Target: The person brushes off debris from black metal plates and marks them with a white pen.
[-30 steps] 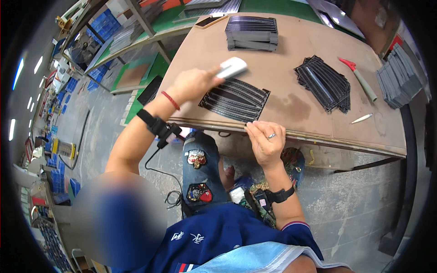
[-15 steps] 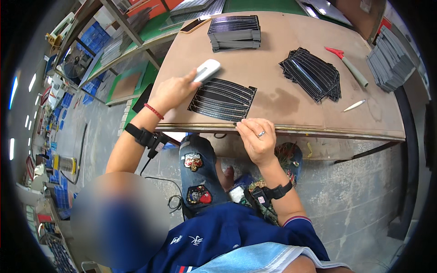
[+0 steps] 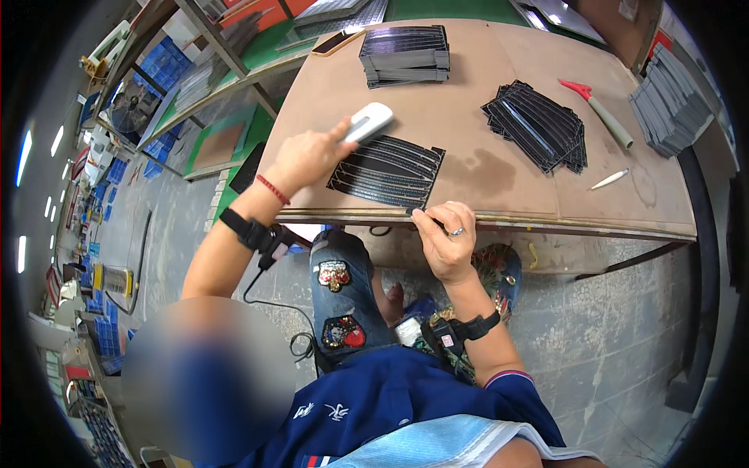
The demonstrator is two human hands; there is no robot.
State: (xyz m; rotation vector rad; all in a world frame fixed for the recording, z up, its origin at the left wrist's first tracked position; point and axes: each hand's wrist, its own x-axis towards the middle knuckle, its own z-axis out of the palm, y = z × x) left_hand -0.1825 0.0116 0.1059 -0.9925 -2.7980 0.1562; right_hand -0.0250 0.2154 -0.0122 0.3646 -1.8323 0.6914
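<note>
My left hand (image 3: 312, 158) is closed around a white and grey oblong handheld tool (image 3: 368, 123), held at the far edge of a thin black panel (image 3: 388, 173) with curved, slotted strips. The panel lies flat near the table's front edge. At its near right corner my right hand (image 3: 447, 235) is in a pinch, with a small dark bit (image 3: 411, 210) at the fingertips. Whether that bit belongs to the panel I cannot tell. The tool's underside is hidden.
A neat stack of black panels (image 3: 404, 58) stands at the back of the table (image 3: 460, 117). To the right are a fanned pile of panels (image 3: 538, 129), a red-and-grey handled tool (image 3: 601, 113), a white pen-like stick (image 3: 609, 179) and another upright stack (image 3: 672, 101). A phone (image 3: 337, 42) lies far left.
My left hand and the white tool have shifted slightly to the right. My right hand keeps its pinch at the panel's near corner, nearly unmoved.
</note>
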